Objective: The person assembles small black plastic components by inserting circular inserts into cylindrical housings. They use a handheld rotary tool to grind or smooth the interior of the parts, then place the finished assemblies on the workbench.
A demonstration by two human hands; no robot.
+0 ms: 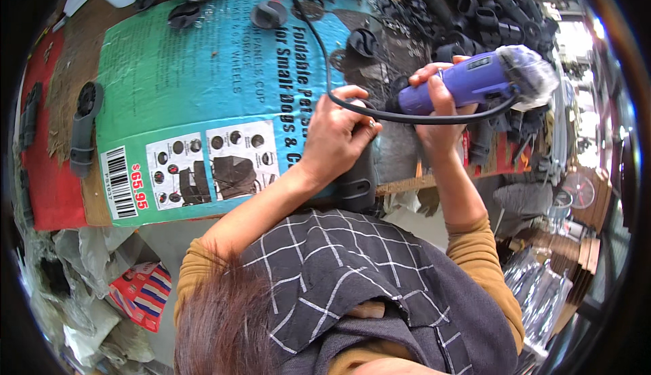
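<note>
My right hand [442,100] is wrapped round a purple corded electric screwdriver [468,80], held tilted with its dark nose pointing left. Clear wrapping covers the tool's rear end. From there its black cable [434,119] loops left across both hands and runs up to the far edge. Just left of the nose, my left hand [336,134] is closed, with thumb and forefinger pinching a small shiny metal piece [371,124] that looks like a screw. Under that hand, at the table's near edge, lies a dark grey plastic part [358,182], partly hidden by my fingers.
A flat printed cardboard sheet [196,90] in green and blue covers much of the table. Round black plastic parts [270,14] sit along its far side. A heap of black plastic pieces [481,19] fills the far right. Grey caster-like parts [85,127] lie at left.
</note>
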